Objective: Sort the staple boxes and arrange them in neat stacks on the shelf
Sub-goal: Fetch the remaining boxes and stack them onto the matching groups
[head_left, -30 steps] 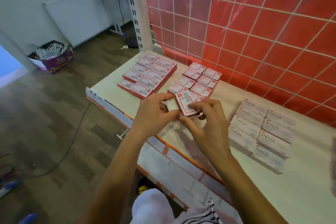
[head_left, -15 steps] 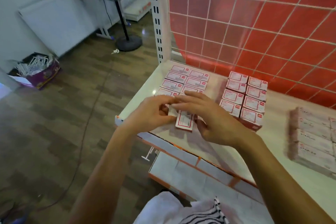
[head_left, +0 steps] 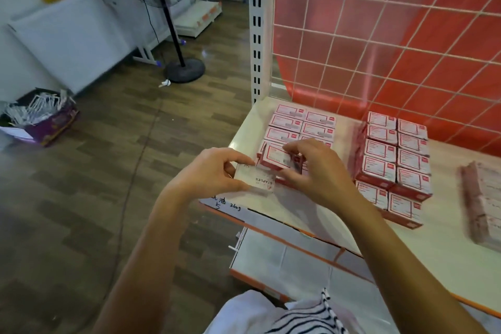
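Head cam looked down at the shelf [head_left: 298, 214], a pale board with an orange front edge, backed by a red wire-grid panel [head_left: 379, 35]. Three lots of staple boxes sat on it, with gaps between them: a left block [head_left: 291, 119] at the far left corner, a taller middle block [head_left: 393, 160] two boxes wide, and a blurry right stack [head_left: 485, 203] at the edge of the shot.

Both hands were at the near edge of the left block. The right hand [head_left: 317, 171] had its fingers curled round a red-bordered box [head_left: 276, 156], label up, long axis running left to right and a bit tilted. The left hand [head_left: 208, 173] pinched a white box [head_left: 257, 180] between thumb and fingers just beside it, at the shelf's front left. That one's long axis also ran roughly left-right, and its "STAPLES" print read upside down from the camera.
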`<state>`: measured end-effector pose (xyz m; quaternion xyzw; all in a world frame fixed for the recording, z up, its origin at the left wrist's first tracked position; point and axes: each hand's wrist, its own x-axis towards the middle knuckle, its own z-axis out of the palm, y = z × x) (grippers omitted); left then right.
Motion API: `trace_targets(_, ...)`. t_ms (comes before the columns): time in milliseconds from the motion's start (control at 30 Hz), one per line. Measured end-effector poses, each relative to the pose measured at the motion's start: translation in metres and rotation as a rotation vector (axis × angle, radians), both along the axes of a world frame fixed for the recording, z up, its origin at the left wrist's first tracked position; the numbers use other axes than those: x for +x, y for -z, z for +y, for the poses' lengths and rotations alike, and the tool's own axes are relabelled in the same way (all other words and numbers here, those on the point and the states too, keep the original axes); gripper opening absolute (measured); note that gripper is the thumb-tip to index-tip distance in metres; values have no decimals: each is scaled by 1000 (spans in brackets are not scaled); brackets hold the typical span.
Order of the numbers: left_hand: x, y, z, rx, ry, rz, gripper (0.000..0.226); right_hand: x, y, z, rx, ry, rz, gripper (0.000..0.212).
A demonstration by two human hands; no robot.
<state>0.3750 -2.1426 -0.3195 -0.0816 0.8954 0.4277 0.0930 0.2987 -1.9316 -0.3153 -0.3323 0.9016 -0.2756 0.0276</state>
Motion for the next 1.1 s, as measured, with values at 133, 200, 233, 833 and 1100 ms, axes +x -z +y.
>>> trace_targets(133,1,1,-11,11,9,-45,45,-3,9,-17,55,96,32,34)
trace_targets(200,1,1,-15,18,17,-50,45,-1,12,-23,85,95,44,34)
trace_targets(233,1,2,-17,24,20,-52,45,1,13,-25,99,96,40,36)
trace_targets(833,-8,10,-17,76,128,-87,46,8,16,-33,113,131,24,49)
trace_targets(1100,-6,15,-19,42,127,-99,48,12,20,-38,150,140,32,43)
